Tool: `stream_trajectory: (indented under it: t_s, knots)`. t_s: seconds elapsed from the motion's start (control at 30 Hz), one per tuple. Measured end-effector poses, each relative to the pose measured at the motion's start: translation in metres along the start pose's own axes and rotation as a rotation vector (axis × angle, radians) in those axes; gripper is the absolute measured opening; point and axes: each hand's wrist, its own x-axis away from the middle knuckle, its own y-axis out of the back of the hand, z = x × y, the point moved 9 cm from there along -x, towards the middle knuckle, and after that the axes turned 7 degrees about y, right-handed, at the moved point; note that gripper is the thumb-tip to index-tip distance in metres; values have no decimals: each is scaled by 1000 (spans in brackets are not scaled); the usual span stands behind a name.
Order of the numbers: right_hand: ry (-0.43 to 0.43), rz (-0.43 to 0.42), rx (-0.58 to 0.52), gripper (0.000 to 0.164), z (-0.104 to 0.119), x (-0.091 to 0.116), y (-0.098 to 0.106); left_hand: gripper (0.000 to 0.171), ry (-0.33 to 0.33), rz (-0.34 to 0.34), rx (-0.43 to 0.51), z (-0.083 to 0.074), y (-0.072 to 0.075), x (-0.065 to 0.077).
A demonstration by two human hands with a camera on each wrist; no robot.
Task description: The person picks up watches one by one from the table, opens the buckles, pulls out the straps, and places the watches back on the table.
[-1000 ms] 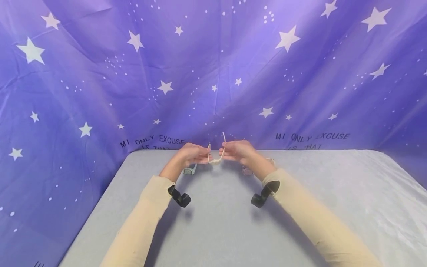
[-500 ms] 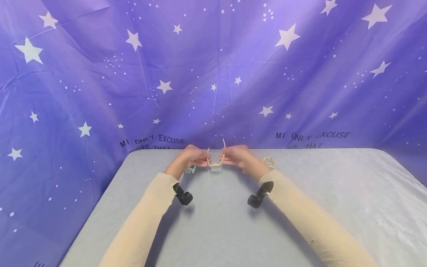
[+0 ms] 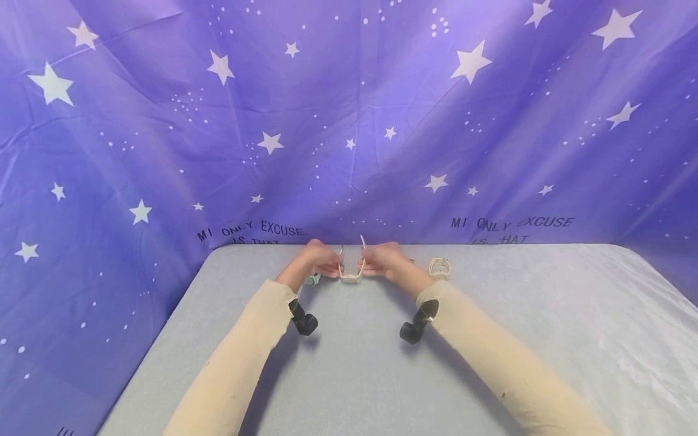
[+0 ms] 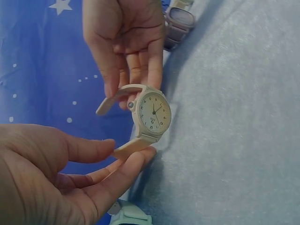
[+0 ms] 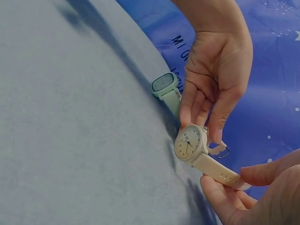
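Note:
A cream wristwatch [image 3: 350, 278] with a round dial hangs unfastened between both hands, low over the table's far part, its strap ends pointing up. My left hand [image 3: 323, 260] pinches the buckle-end strap between thumb and fingers; the right wrist view shows the buckle [image 5: 224, 152] beside those fingers. The holed strap [image 5: 220, 171] is pinched by my right hand [image 3: 385, 260]. In the left wrist view the watch dial [image 4: 154, 113] faces the camera. A mint-green watch [image 5: 165, 83] lies beside my left hand. Near my right hand is a dusky pink watch [image 4: 178, 23], mostly hidden in the head view.
Another cream watch [image 3: 439, 267] stands on the table right of my right wrist. The grey cloth-covered table [image 3: 349, 363] ends at a purple star-printed curtain [image 3: 349, 121]. Black wrist cameras [image 3: 414, 330] stick out from both sleeves.
Both hands have lowered the held watch closer to the table. My right forearm has shifted inward, uncovering the other cream watch and covering the pink one in the head view.

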Motion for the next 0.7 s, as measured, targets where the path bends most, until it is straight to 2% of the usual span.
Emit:
stream_trajectory:
  t_s: [0.47, 0.7]
  knots:
    - [40, -18, 71, 36, -5, -2, 2, 20, 3, -30, -40, 1, -1, -6]
    - [53, -30, 93, 29, -4, -4, 2, 22, 9, -47, -70, 0, 1, -7]
